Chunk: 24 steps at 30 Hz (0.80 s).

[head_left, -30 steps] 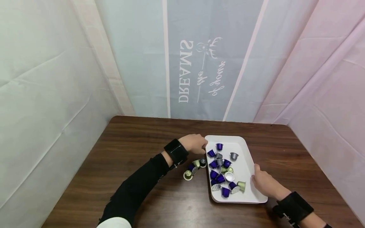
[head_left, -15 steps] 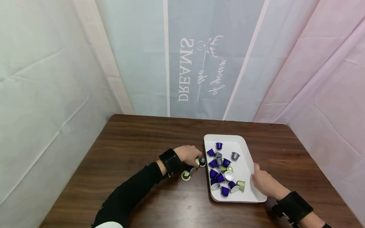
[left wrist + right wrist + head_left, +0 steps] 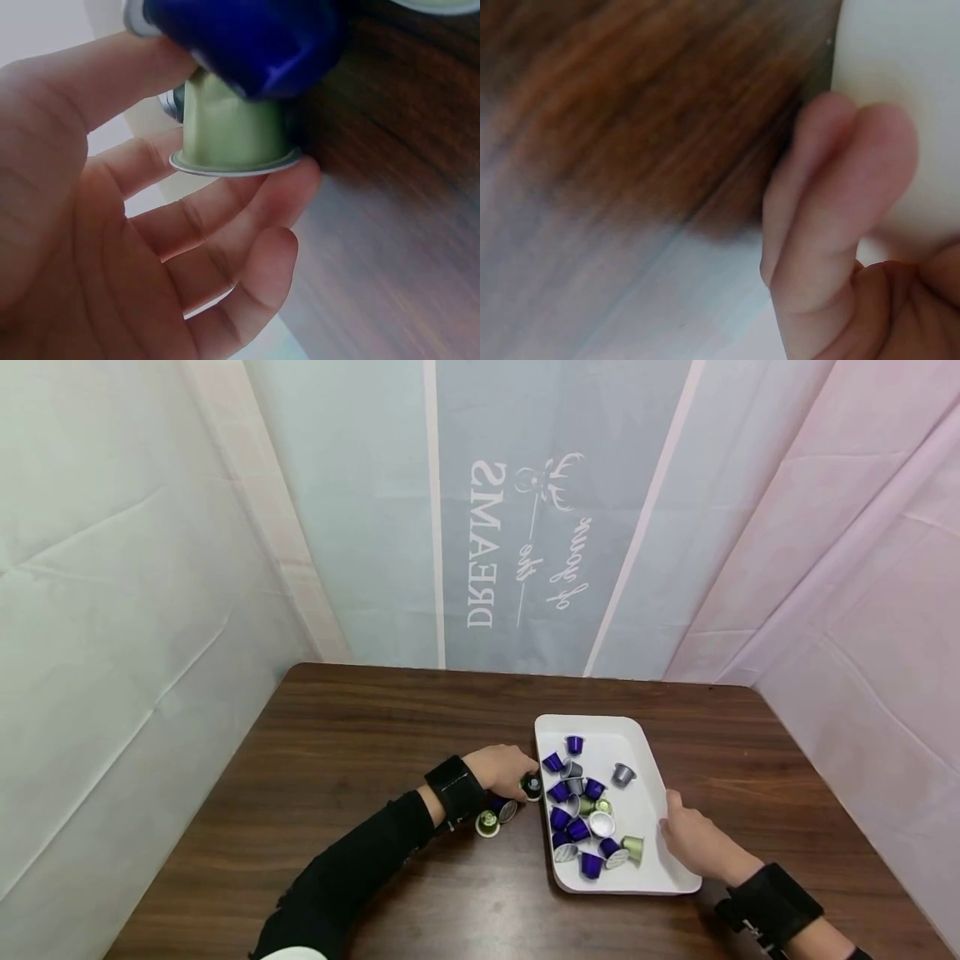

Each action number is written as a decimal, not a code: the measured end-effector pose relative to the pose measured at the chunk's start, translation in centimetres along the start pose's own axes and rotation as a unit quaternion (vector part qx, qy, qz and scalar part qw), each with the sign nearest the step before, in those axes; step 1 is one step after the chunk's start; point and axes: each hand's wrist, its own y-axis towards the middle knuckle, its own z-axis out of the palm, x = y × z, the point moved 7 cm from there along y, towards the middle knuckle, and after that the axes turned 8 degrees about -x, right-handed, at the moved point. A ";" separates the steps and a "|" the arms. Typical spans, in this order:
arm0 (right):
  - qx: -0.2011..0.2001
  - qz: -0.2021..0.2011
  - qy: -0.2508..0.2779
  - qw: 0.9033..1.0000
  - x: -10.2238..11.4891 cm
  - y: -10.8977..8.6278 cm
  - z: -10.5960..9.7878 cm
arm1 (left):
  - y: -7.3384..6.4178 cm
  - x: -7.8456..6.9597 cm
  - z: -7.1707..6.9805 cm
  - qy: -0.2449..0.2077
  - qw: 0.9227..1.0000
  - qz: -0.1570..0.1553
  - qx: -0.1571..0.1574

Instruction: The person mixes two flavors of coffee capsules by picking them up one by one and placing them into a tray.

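Note:
My left hand [image 3: 502,770] is at a small cluster of coffee capsules just left of the white tray [image 3: 647,831]. In the left wrist view its thumb and fingers curl round a green coffee capsule [image 3: 234,127], rim down; a blue capsule [image 3: 259,41] lies nearer the camera and partly covers it. From the head view, a black capsule [image 3: 532,783] sits by the fingertips, and another green capsule [image 3: 487,821] and a dark blue one [image 3: 501,807] lie below the hand. My right hand [image 3: 705,839] grips the tray's right rim, thumb [image 3: 877,161] on the white side.
Inside the tray, several blue capsules [image 3: 591,865], grey ones and green ones lie mostly along the left half. A lone grey capsule [image 3: 622,775] lies farther right. The brown wooden table [image 3: 360,735] ends at hanging cloth [image 3: 375,527] behind and on both sides.
My left hand has moved from the tray's left rim down to the capsules on the table and taken hold of a green one. The lone grey capsule has rolled slightly rightward. My right hand stays put.

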 end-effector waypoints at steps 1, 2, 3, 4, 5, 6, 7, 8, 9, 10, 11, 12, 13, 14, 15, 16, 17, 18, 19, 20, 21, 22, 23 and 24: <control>0.001 0.000 0.000 1.000 0.0 0.0 0.1 | 0.0 0.1 -0.1 0.003 1.000 0.001 -0.002; 0.002 0.000 0.000 1.000 -0.1 0.0 0.1 | 0.0 0.2 -0.1 0.004 1.000 0.003 -0.005; 0.003 -0.001 -0.001 1.000 -0.1 0.0 0.2 | -0.1 0.2 -0.2 0.003 1.000 0.004 -0.009; 0.004 0.000 -0.001 1.000 -0.2 0.0 0.2 | -0.1 0.3 -0.3 0.002 1.000 0.005 -0.015; 0.005 0.000 -0.001 1.000 -0.2 0.0 0.2 | -0.2 0.3 -0.5 0.000 1.000 0.006 -0.020; 0.004 0.000 -0.001 1.000 -0.2 0.0 0.2 | -0.2 0.4 -0.6 0.001 1.000 0.006 -0.023; 0.004 0.001 -0.001 1.000 -0.3 0.0 0.2 | -0.2 0.5 -0.6 0.003 1.000 0.004 -0.026; 0.005 0.002 -0.001 1.000 -0.3 0.0 0.2 | -0.2 0.6 -0.6 0.003 1.000 0.001 -0.027; 0.006 0.004 0.000 1.000 -0.3 0.0 0.2 | -0.3 0.7 -0.6 0.005 1.000 -0.001 -0.026; 0.008 0.006 0.001 1.000 -0.3 0.1 0.2 | -0.2 0.8 -0.6 0.008 1.000 -0.005 -0.025; 0.008 0.007 0.001 1.000 -0.3 0.1 0.2 | -0.2 0.9 -0.6 0.010 1.000 -0.008 -0.023; 0.010 0.009 0.001 1.000 -0.3 0.2 0.2 | -0.3 0.9 -0.6 0.011 1.000 -0.010 -0.021; 0.011 0.010 0.000 1.000 -0.3 0.2 0.2 | -0.3 1.0 -0.5 0.012 1.000 -0.011 -0.021; 0.011 0.010 0.001 1.000 -0.3 0.2 0.3 | -0.3 1.1 -0.6 0.010 1.000 -0.011 -0.023; 0.012 0.010 0.002 1.000 -0.3 0.3 0.3 | -0.4 1.1 -0.7 0.008 1.000 -0.010 -0.024; 0.012 0.010 0.003 1.000 -0.3 0.3 0.3 | -0.5 1.2 -0.8 0.004 1.000 -0.009 -0.025; 0.012 0.009 0.004 1.000 -0.3 0.3 0.3 | -0.6 1.3 -0.8 0.001 1.000 -0.008 -0.027; 0.011 0.008 0.005 1.000 -0.3 0.3 0.3 | -0.7 1.5 -0.9 -0.002 1.000 -0.010 -0.028; 0.010 0.007 0.006 1.000 -0.3 0.3 0.3 | -0.8 1.7 -1.0 -0.006 0.999 -0.012 -0.029; 0.010 0.005 0.007 1.000 -0.3 0.3 0.3 | -0.9 1.9 -1.1 -0.012 0.999 -0.015 -0.031; 0.011 0.006 0.008 1.000 -0.3 0.3 0.3 | -1.0 2.1 -1.2 -0.018 0.999 -0.017 -0.032; 0.011 0.005 0.006 1.000 -0.4 0.3 0.3 | -1.1 2.3 -1.3 -0.027 0.999 -0.019 -0.034; 0.011 0.006 0.005 1.000 -0.4 0.3 0.3 | -1.2 2.4 -1.4 -0.034 0.999 -0.020 -0.036; 0.012 0.006 0.003 1.000 -0.4 0.3 0.3 | -1.3 2.5 -1.5 -0.040 0.998 -0.021 -0.039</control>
